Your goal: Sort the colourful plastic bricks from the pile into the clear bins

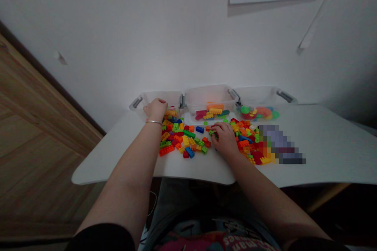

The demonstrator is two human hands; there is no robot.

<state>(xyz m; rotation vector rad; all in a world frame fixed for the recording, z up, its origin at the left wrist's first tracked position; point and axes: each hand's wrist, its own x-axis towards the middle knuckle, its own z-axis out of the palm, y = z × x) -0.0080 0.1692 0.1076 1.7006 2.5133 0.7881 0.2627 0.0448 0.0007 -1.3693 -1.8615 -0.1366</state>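
Observation:
My left hand [156, 110], with a thin bracelet at the wrist, is held over the left clear plastic bin [165, 96]. Its fingers are curled, and what they hold, if anything, is hidden. Yellow and orange toy bricks [171, 113] lie inside that bin beside the hand. My right hand [225, 138] rests at the middle of the table, fingers bent down around a green toy brick [212, 132]. Loose building bricks [185, 141] in many colours are spread between my hands, and another brick heap [246, 137] lies right of my right hand.
The middle clear bin [210, 95] holds long bricks, and the right clear bin [259, 95] holds rounded coloured pieces. Both stand against the wall. A pixelated flat item [279, 143] lies right of the heap on the white table [324, 141]. A wooden door [35, 141] is at the left.

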